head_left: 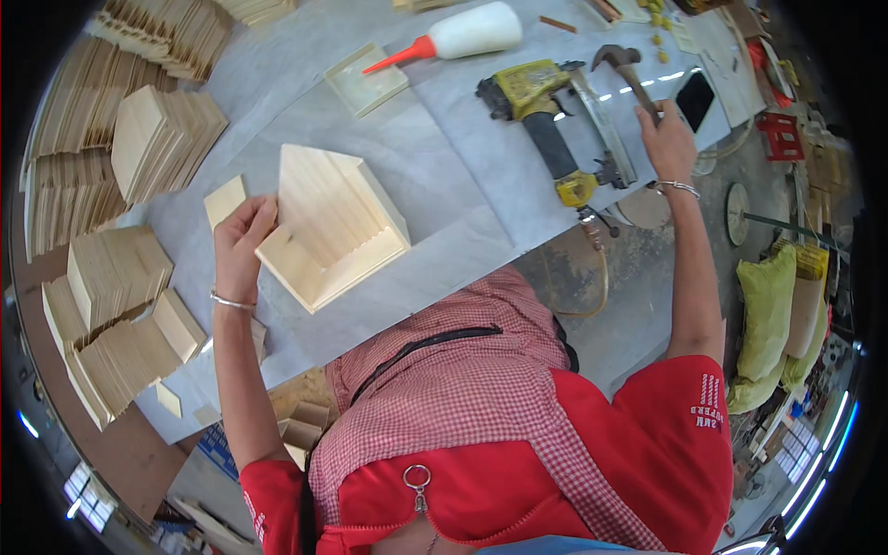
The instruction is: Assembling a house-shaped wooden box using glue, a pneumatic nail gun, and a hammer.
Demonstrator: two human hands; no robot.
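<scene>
Left hand (242, 242) is curled around the left edge of the little wooden house (335, 225), fingers wrapped over its wall, pinning it on the grey-covered bench (444, 166). The house lies on its back near the middle of the bench, open side up, peaked roof pointing far. Just beside the left hand, a small flat wood panel (225, 199) lies on the cover. Over on the right, the right hand (668, 139) is closed around the handle of a hammer (627, 72), whose steel head sits at the far end. Between the two hands rests a yellow nail gun (546, 120), lying lengthwise, with its hose trailing off the near edge of the bench. Farther away, a white glue bottle (458, 35) with a red nozzle lies on its side, tip pointing toward a small square wood tray (367, 80). Stacks of cut wood pieces (120, 185) crowd the whole left side.
</scene>
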